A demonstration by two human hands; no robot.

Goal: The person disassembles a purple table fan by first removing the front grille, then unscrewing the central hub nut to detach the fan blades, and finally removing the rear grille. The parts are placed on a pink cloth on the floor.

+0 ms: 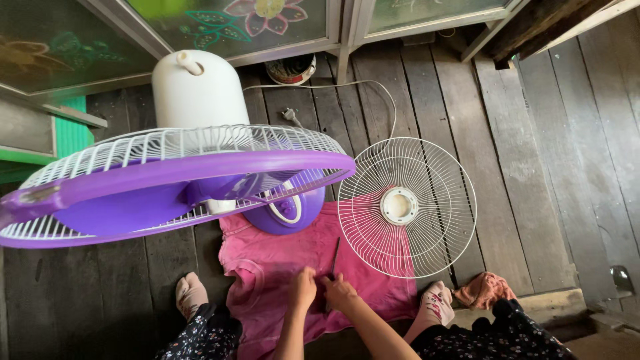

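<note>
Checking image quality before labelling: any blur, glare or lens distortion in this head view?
Head view: even daylight, no harsh glare; the near purple fan bulges with wide-angle distortion; both hands, left hand and right hand, look sharp; floorboards bend toward the edges.

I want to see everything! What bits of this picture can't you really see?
- Dark thin tool, head view: too thin to tell its kind; the right hand covers its lower end.
- Whatever the left hand pinches: hidden by its fingers.
- Fan base: mostly hidden behind the purple-rimmed fan guard.
- Pink cloth: partly hidden under the loose white grille.
</note>
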